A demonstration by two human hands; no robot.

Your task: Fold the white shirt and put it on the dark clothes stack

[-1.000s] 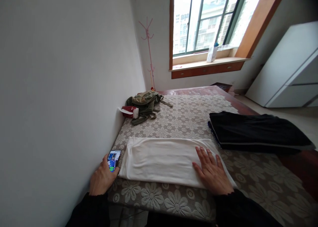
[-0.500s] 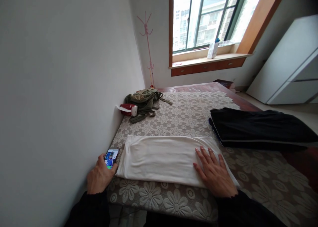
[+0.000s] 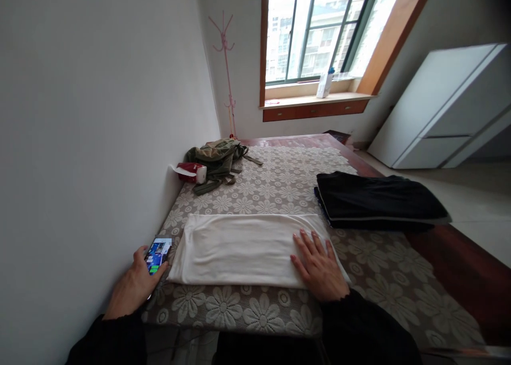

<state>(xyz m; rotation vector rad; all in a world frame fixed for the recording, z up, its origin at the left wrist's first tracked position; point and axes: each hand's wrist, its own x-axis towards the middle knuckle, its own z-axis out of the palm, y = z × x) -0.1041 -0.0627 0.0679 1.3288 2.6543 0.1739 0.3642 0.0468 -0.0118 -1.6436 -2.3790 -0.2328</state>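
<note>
A folded white cloth (image 3: 239, 253), possibly a garment, lies flat near the front edge of the table, a few creases across its top. My right hand (image 3: 317, 261) rests on the cloth's right end, palm down with the fingers spread. At the left, beside the wall, my left hand (image 3: 139, 277) grips a phone (image 3: 158, 254) by its sides, thumb on the near right edge. The phone's screen is lit and faces up, just left of the cloth; its lower end is partly hidden by the hand.
A floral cloth (image 3: 275, 181) covers the table. Folded black clothes (image 3: 371, 197) lie at the right. A green backpack (image 3: 217, 160) and a red tissue pack (image 3: 190, 172) sit by the left wall. Behind are a pink coat stand (image 3: 227, 67) and a white refrigerator (image 3: 435, 104).
The view has turned to the right, so everything appears further left. My right hand stays spread on the white cloth, and my left hand still holds the phone.
</note>
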